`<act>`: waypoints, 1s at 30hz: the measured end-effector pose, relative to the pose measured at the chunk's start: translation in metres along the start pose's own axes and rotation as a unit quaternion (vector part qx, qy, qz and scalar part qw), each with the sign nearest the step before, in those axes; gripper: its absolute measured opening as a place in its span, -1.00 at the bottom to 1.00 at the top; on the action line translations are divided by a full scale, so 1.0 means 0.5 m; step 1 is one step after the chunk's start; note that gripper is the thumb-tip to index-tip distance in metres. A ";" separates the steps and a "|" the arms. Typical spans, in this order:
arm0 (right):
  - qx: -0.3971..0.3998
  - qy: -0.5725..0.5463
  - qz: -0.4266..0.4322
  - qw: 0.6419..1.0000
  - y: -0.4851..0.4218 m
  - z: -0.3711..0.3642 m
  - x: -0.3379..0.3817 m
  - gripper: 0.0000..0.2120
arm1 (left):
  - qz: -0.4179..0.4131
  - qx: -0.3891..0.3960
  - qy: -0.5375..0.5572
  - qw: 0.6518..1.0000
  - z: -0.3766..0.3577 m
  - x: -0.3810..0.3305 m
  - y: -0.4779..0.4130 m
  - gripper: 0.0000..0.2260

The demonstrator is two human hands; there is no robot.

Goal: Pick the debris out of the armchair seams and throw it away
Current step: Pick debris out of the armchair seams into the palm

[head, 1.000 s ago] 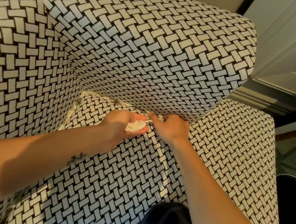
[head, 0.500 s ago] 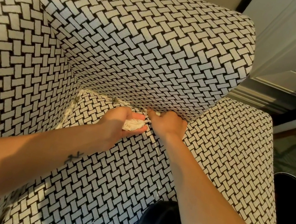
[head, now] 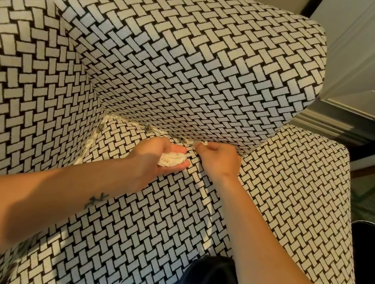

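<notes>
Woven-print armchair [head: 193, 69]; ref pt its back seam [head: 135, 122]. Black bin [head: 373, 264] stood on floor well right of seam, white door trim [head: 368, 47] beyond. Vs 1 s ago: R hand [head: 220, 161] had pinched a white scrap [head: 202, 142] at seam; L hand [head: 152, 158] just below still cupped paper wad [head: 172, 159]. Dark bits [head: 149, 129] stayed in seam, so job prob. unfinished.

The basket-weave armchair [head: 142, 233] carries small dark debris [head: 149, 129] lodged along its seat's back seam.
</notes>
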State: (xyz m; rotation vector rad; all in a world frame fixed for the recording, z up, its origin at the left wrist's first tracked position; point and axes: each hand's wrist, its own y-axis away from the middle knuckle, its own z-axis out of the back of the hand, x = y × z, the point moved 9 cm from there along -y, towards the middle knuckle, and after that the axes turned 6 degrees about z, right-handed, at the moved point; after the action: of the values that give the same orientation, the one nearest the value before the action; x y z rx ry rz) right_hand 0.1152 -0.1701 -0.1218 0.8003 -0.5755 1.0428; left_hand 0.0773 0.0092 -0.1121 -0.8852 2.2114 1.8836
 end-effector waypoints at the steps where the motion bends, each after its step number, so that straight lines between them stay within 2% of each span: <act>1: 0.003 -0.026 0.012 1.000 0.002 0.002 0.001 -0.57 | 0.001 0.002 0.003 1.000 -0.001 0.001 0.001 -0.71; 4: 0.035 -0.088 0.051 0.994 0.018 0.014 0.009 -0.66 | 0.002 0.013 0.007 1.000 -0.005 0.000 0.004 -0.70; 9: 0.048 -0.114 0.089 0.988 0.042 0.033 0.026 -0.72 | -0.003 0.054 0.014 0.998 -0.019 0.000 0.017 -0.76; 17: 0.070 -0.147 0.090 0.983 0.053 0.050 0.028 -0.88 | 0.022 0.089 -0.001 0.996 -0.028 0.010 0.024 -0.73; 24: 0.083 -0.189 0.087 0.974 0.069 0.076 0.023 -0.83 | 0.016 0.095 -0.017 0.995 -0.029 0.009 0.033 -0.74; 30: 0.174 -0.209 0.086 0.958 0.086 0.064 0.025 -0.83 | 0.019 0.106 -0.018 0.994 -0.033 0.009 0.036 -0.74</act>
State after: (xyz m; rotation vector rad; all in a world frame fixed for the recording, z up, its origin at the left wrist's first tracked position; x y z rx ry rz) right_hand 0.0795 -0.1775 -0.0803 1.3179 -0.8445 1.1591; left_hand 0.0696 -0.0064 -0.0946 -0.7705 2.3667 1.6245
